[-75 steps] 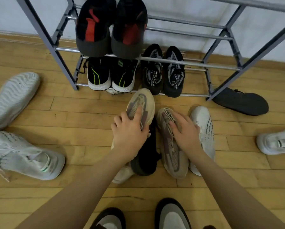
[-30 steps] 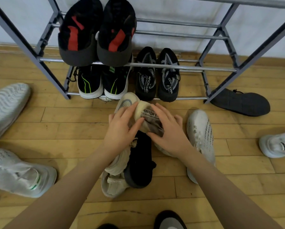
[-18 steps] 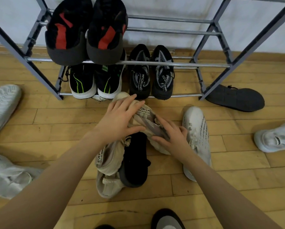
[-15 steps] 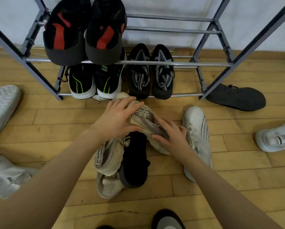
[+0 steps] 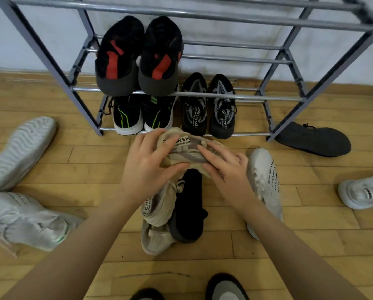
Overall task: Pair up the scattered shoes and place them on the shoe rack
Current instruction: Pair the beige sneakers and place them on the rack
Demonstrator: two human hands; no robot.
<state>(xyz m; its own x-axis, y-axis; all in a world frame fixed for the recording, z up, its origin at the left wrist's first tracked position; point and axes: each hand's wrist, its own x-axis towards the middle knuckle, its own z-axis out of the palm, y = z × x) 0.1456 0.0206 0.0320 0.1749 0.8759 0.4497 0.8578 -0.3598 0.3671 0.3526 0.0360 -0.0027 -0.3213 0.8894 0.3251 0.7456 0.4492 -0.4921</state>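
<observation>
My left hand (image 5: 147, 167) and right hand (image 5: 226, 169) both grip one beige shoe (image 5: 185, 150), fingers curled over its upper, just in front of the shoe rack (image 5: 202, 95); my hands cover much of it. A second beige shoe (image 5: 159, 204) hangs or lies below my left hand, its toe hidden under my palm, and I cannot tell whether I am holding it too. Beneath it a third beige piece (image 5: 153, 239) shows only partly. A black shoe (image 5: 188, 204) lies beside these on the floor (image 5: 94, 152), its front hidden by the shoe I grip.

On the rack I count six shoes: two black-and-red (image 5: 137, 57) on the upper rail, two black with green stripes (image 5: 141, 114) and two black-and-grey (image 5: 209, 105) below. On the floor: one white shoe (image 5: 265, 182) by my right wrist, one dark shoe sole-up (image 5: 313, 138) on the right, one white shoe cut off at the right edge (image 5: 365, 191), and two pale ones (image 5: 18, 169) on the left, partly out of frame.
</observation>
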